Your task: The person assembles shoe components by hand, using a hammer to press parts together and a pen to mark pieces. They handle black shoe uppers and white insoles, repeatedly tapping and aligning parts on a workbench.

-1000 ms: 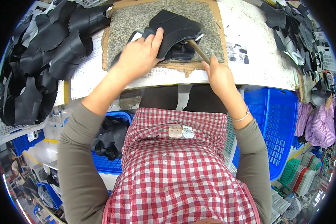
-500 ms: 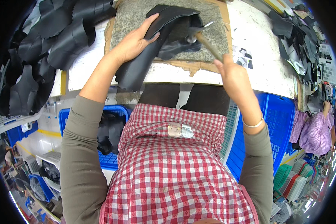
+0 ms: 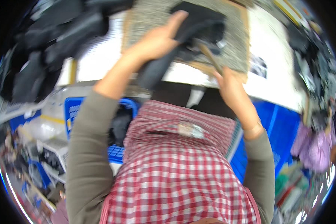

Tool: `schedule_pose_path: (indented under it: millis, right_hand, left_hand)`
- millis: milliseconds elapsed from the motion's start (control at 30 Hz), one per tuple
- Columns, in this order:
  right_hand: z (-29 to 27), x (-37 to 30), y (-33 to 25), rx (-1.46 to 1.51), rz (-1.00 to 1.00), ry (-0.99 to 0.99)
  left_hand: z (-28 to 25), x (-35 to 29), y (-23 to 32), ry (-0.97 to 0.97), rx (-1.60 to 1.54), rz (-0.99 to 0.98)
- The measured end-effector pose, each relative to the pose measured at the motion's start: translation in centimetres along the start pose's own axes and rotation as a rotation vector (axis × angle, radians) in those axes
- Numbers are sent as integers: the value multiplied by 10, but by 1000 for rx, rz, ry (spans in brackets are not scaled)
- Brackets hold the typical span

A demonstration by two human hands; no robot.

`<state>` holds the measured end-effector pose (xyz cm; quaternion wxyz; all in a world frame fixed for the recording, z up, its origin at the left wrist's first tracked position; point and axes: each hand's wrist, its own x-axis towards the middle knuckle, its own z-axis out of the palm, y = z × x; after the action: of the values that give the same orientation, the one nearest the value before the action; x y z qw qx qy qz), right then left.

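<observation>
A black leather boot upper [image 3: 156, 71] lies over a grey stone slab [image 3: 149, 18] on the white bench. My left hand [image 3: 158, 43] is closed on the piece's near-left edge, thumb toward its upper part. My right hand [image 3: 229, 84] is wrapped round the wooden handle of a hammer [image 3: 210, 56]. The hammer's head is down among the leather folds, blurred and partly hidden. Motion smears the whole picture.
Black leather pieces pile up at the left [image 3: 71, 41] and hang at the far right [image 3: 306, 56]. Blue crates [image 3: 72, 104] stand below the bench edge on both sides. Another person in a purple checked top [image 3: 313, 145] is at the right.
The view has shifted, so the bench appears farther right. My left hand has moved up along the leather, and the hammer head now sits lower against the leather folds.
</observation>
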<state>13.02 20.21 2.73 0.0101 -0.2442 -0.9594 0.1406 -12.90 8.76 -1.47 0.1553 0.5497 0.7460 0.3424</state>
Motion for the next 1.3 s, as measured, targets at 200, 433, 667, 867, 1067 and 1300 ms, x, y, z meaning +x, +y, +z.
schedule_pose_path:
  millis: [200,433,667,867,1067,1300]
  right_hand:
    - [4,-45,4,313,-30,-82]
    - [4,-76,14,527,122,-213]
    - [19,-62,-31,614,43,-196]
    - [11,-64,-49,510,111,-270]
    - [8,-81,-3,582,196,-161]
    - [17,-76,26,729,232,-123]
  left_hand:
    - [-17,-134,30,154,223,-224]
    - [-104,-331,13,-441,621,-861]
    - [-106,-95,-30,557,418,42]
    - [-74,116,-78,394,1022,-255]
    - [-212,80,-89,249,841,-641]
    - [-230,-51,-28,885,482,25]
